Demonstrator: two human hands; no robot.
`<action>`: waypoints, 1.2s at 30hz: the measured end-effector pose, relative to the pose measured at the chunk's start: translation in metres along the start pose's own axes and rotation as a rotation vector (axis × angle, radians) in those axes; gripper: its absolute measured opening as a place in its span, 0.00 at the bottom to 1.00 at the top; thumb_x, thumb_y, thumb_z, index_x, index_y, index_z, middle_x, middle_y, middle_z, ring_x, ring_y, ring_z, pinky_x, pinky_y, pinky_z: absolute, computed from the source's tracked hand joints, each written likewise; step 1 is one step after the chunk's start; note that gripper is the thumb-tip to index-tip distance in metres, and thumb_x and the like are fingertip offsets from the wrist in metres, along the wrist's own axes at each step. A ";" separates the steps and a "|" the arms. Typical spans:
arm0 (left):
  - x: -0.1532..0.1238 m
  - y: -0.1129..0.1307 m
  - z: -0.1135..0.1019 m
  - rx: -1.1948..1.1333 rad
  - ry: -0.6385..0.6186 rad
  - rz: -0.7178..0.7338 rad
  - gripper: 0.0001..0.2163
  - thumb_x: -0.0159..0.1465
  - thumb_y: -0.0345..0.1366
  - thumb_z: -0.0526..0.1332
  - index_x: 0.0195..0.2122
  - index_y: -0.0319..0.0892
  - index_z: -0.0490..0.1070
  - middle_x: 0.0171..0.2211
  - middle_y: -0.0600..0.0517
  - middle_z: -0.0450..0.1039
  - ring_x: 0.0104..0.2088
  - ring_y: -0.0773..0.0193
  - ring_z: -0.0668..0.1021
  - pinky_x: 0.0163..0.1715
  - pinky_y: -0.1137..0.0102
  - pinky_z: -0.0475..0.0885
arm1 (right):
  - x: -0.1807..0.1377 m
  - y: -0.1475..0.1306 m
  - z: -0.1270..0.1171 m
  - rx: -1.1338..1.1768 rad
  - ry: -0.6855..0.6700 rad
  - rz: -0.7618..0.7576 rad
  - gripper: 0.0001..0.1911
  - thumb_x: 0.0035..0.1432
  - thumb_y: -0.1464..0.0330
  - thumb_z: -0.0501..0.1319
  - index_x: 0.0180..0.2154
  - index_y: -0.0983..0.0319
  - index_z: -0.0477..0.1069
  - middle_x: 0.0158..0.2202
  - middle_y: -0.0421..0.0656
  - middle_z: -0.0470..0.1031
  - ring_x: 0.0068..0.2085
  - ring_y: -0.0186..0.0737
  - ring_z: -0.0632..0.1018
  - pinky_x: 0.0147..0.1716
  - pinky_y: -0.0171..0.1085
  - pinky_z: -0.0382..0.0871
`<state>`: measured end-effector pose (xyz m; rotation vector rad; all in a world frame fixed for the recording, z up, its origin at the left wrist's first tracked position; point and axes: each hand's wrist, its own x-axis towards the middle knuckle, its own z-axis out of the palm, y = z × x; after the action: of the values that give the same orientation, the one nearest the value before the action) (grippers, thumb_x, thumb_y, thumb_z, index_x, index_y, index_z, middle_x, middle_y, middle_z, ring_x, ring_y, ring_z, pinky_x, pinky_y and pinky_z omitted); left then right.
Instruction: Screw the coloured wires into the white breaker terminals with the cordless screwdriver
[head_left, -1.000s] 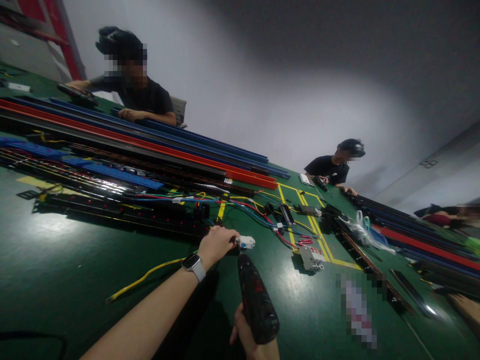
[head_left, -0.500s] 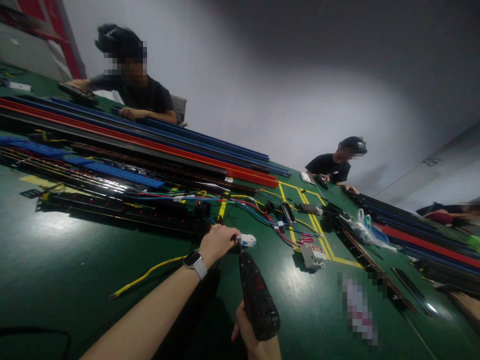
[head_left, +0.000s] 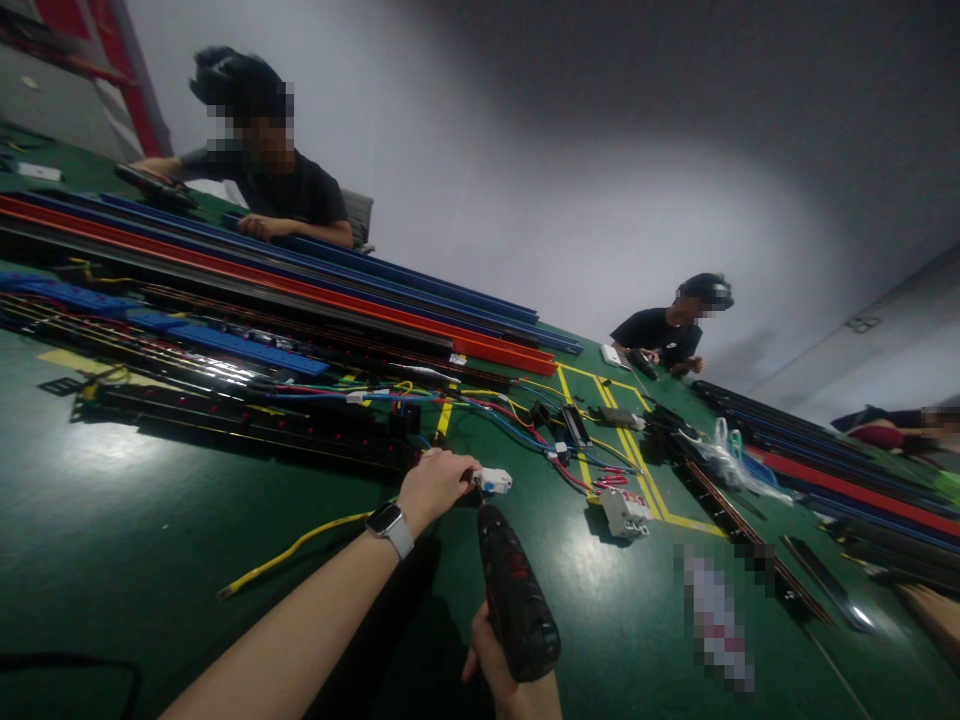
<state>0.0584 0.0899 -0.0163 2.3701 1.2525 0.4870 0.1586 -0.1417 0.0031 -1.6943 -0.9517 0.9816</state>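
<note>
My left hand (head_left: 437,487), with a watch on its wrist, pinches the left end of a small white circuit breaker (head_left: 496,481) that has a blue part. My right hand (head_left: 495,660) is wrapped round the handle of a black cordless screwdriver (head_left: 517,600) with dull red marks. Its bit points away from me and meets the near side of the breaker, close to my left fingertips. The exact contact at the screw is too small to make out. Left of my hands, a yellow wire (head_left: 300,548) lies on the green table (head_left: 600,640).
A larger grey-white breaker block (head_left: 625,513) stands to the right, near red, blue and yellow wires (head_left: 517,425). Long black, orange and blue rails (head_left: 480,345) cross the table's left half. A plastic bag (head_left: 724,450) lies further right. Co-workers (head_left: 300,195) sit across the table.
My hands, the screwdriver and the small breaker hold nearly the same place. Across the table on the right, a co-worker's hand has lifted from the rails and drawn back toward the body.
</note>
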 end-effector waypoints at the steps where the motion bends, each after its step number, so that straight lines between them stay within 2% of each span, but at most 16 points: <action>1: 0.000 0.000 -0.001 -0.001 0.000 0.001 0.12 0.65 0.42 0.62 0.48 0.59 0.79 0.41 0.52 0.81 0.46 0.58 0.78 0.53 0.66 0.67 | 0.000 0.001 0.000 0.002 0.002 -0.001 0.31 0.53 0.39 0.65 0.36 0.62 0.76 0.18 0.38 0.73 0.23 0.40 0.74 0.32 0.39 0.69; 8: 0.000 0.000 0.000 0.001 0.001 0.003 0.12 0.65 0.42 0.62 0.49 0.59 0.79 0.41 0.52 0.81 0.46 0.57 0.78 0.54 0.65 0.66 | 0.002 0.004 -0.001 0.015 -0.006 -0.005 0.30 0.54 0.40 0.65 0.35 0.63 0.76 0.18 0.38 0.73 0.24 0.39 0.74 0.32 0.38 0.69; 15: -0.001 0.001 -0.001 0.013 -0.002 -0.012 0.12 0.65 0.42 0.63 0.48 0.58 0.80 0.42 0.52 0.81 0.46 0.58 0.78 0.51 0.67 0.68 | 0.003 0.005 0.001 0.049 -0.021 0.003 0.33 0.51 0.38 0.65 0.35 0.63 0.75 0.18 0.38 0.72 0.22 0.38 0.73 0.29 0.37 0.68; 29: -0.002 0.004 -0.005 0.000 0.030 0.026 0.12 0.65 0.40 0.63 0.48 0.59 0.79 0.41 0.54 0.82 0.45 0.58 0.80 0.53 0.65 0.67 | 0.000 0.001 -0.002 0.017 -0.033 -0.003 0.30 0.55 0.40 0.65 0.36 0.62 0.75 0.18 0.38 0.72 0.24 0.40 0.74 0.32 0.38 0.68; 36: -0.002 0.004 -0.005 0.007 0.019 0.006 0.12 0.65 0.40 0.63 0.49 0.59 0.79 0.42 0.53 0.82 0.46 0.57 0.80 0.52 0.65 0.68 | 0.001 0.004 -0.001 0.034 -0.014 0.017 0.31 0.53 0.39 0.66 0.37 0.62 0.75 0.19 0.38 0.73 0.24 0.40 0.75 0.33 0.39 0.69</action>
<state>0.0577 0.0869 -0.0100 2.3816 1.2576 0.5088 0.1606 -0.1420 -0.0010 -1.6714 -0.9259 1.0161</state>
